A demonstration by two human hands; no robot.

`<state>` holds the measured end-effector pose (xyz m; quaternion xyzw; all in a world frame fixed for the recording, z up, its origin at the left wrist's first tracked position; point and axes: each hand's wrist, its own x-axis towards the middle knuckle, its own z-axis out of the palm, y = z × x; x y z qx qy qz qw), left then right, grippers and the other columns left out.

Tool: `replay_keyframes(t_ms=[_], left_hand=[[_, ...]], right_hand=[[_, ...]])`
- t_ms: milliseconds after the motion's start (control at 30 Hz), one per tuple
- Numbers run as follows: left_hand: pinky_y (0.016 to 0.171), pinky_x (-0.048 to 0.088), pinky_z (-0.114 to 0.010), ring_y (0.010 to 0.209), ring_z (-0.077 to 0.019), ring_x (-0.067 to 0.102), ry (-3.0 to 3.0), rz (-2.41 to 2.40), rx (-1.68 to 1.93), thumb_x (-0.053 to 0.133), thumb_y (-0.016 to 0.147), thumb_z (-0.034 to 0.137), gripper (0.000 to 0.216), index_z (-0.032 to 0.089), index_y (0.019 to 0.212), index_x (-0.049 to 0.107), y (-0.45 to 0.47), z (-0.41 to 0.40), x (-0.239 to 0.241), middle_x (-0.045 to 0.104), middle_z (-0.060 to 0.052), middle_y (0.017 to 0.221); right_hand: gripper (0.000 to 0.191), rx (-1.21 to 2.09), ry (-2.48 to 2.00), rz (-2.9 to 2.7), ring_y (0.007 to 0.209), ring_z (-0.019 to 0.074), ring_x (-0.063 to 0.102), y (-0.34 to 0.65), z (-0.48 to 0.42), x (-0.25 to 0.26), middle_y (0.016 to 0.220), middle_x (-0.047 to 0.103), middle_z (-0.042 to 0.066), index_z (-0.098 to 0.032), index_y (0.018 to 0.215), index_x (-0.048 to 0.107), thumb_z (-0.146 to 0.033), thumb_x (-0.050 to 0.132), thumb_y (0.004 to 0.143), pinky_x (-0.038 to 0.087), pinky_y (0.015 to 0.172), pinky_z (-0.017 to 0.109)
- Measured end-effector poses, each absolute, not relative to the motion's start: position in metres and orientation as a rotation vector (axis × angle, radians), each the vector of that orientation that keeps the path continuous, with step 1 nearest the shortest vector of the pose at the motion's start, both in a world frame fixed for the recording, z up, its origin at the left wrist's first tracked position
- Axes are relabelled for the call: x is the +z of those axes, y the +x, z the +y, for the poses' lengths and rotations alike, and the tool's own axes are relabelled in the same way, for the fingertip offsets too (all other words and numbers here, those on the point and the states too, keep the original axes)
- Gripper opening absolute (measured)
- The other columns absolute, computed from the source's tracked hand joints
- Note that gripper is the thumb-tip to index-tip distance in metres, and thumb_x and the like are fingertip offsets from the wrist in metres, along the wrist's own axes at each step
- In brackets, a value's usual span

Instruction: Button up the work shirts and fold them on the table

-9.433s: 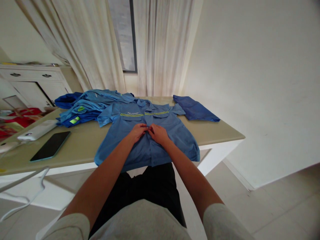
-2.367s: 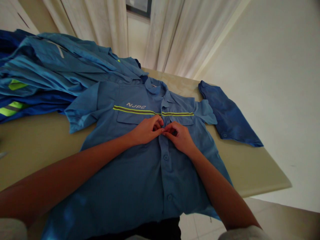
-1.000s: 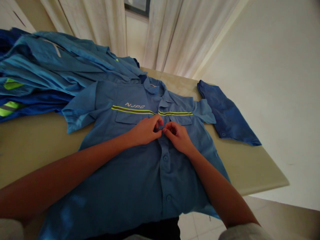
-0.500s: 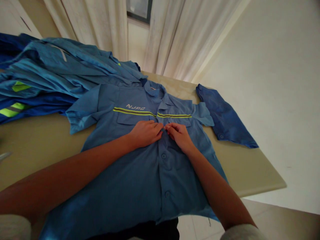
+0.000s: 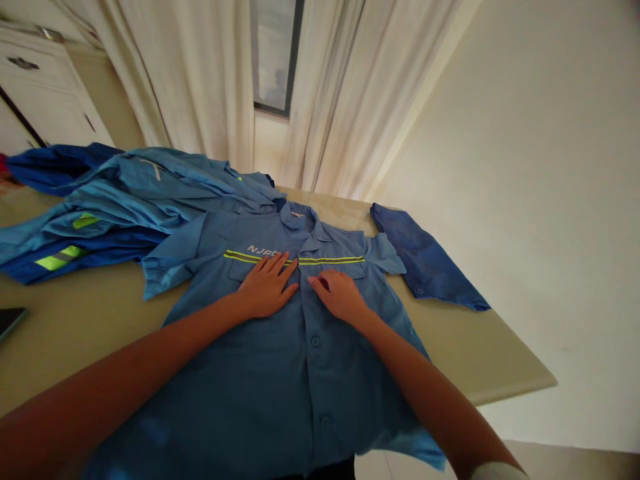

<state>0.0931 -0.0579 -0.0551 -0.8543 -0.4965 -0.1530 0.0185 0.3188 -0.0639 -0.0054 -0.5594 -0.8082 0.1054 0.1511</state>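
A blue short-sleeved work shirt (image 5: 260, 373) lies face up on the beige table (image 5: 70, 320), buttoned down the front, with a yellow stripe across the chest. My left hand (image 5: 265, 288) lies flat on the chest left of the button line, fingers stretched out over the stripe and lettering. My right hand (image 5: 337, 295) rests flat on the shirt just right of the button line, fingers extended. Neither hand holds anything.
A heap of blue work clothes with reflective strips (image 5: 105, 207) covers the table's back left. A darker blue folded garment (image 5: 425, 267) lies at the right. A phone corner (image 5: 7, 320) shows at the left edge. Curtains (image 5: 200, 87) and a white cabinet (image 5: 35, 100) stand behind.
My fingers were pinched together at the button line below the stripe; now both hands have opened and lie flat on the shirt's chest. The view has tilted up.
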Motion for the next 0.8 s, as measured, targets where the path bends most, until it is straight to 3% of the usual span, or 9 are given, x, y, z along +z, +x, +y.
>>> replay_keyframes(t_ms=[67,167,300,367,433,567,700,800], left_hand=[[0.126,0.025,-0.052,0.153,-0.0312,0.037,-2.708,-1.412,-0.478,0.034,0.107,0.048,0.06,0.019,0.158,0.044,0.093,-0.067,-0.055,0.04,-0.013,0.166],[0.125,0.027,-0.052,0.152,-0.0289,0.04,-2.752,-1.319,-0.475,0.034,0.108,0.045,0.056,0.024,0.158,0.044,0.093,-0.076,-0.053,0.043,-0.008,0.165],[0.124,0.03,-0.049,0.149,-0.0279,0.043,-2.741,-1.359,-0.501,0.036,0.108,0.046,0.054,0.025,0.156,0.047,0.09,-0.082,-0.05,0.046,-0.007,0.163],[0.122,0.032,-0.047,0.147,-0.0276,0.044,-2.753,-1.354,-0.509,0.038,0.107,0.048,0.055,0.024,0.155,0.047,0.088,-0.081,-0.047,0.048,-0.008,0.161],[0.117,0.037,-0.047,0.141,-0.0289,0.05,-2.753,-1.365,-0.503,0.04,0.106,0.049,0.055,0.022,0.152,0.05,0.089,-0.076,-0.04,0.054,-0.01,0.155],[0.098,0.05,-0.045,0.112,-0.0299,0.064,-2.659,-1.557,-0.471,0.048,0.104,0.039,0.037,0.02,0.13,0.067,0.105,-0.041,-0.023,0.069,-0.013,0.124],[0.082,0.052,-0.037,0.094,-0.0264,0.067,-2.688,-1.702,-0.482,0.06,0.098,0.033,0.019,0.021,0.104,0.073,0.125,0.0,-0.02,0.067,-0.01,0.105],[0.085,0.051,-0.036,0.097,-0.0251,0.066,-2.805,-1.62,-0.681,0.057,0.098,0.027,0.015,0.02,0.095,0.07,0.129,0.015,-0.03,0.067,-0.008,0.101]], right_hand=[[0.055,0.207,-1.744,-2.321,0.084,0.0248,0.07,0.31,-0.054,0.007,0.085,0.073,0.01,-0.021,0.087,0.074,-0.064,0.044,0.103,0.049,0.079,0.034],[0.06,0.134,-1.886,-2.276,0.092,0.0297,0.072,0.292,-0.028,0.015,0.093,0.076,0.016,-0.019,0.089,0.075,-0.073,0.049,0.096,0.049,0.079,0.036],[0.034,0.185,-1.933,-2.201,0.09,0.0283,0.071,0.278,0.003,-0.001,0.099,0.076,0.016,-0.019,0.089,0.074,-0.052,0.065,0.088,0.048,0.074,0.033],[0.021,0.214,-1.812,-2.119,0.082,0.0235,0.068,0.282,0.013,-0.016,0.088,0.074,0.01,-0.02,0.082,0.07,-0.038,0.062,0.087,0.045,0.071,0.03],[0.019,0.303,-1.63,-2.025,0.07,0.0187,0.061,0.292,0.02,-0.03,0.07,0.066,0.003,-0.021,0.07,0.062,-0.031,0.057,0.086,0.041,0.067,0.027],[0.017,0.628,-1.272,-1.799,0.059,0.0144,0.049,0.31,0.03,-0.046,0.059,0.051,-0.004,-0.022,0.071,0.056,-0.034,0.057,0.082,0.038,0.058,0.025],[0.022,0.793,-1.153,-1.678,0.057,0.0142,0.051,0.313,0.033,-0.05,0.064,0.057,-0.004,-0.02,0.086,0.065,-0.042,0.066,0.08,0.04,0.056,0.025],[0.024,0.804,-1.157,-1.644,0.061,0.0155,0.054,0.311,0.032,-0.051,0.069,0.064,0.0,-0.019,0.082,0.07,-0.042,0.066,0.082,0.043,0.057,0.026]])
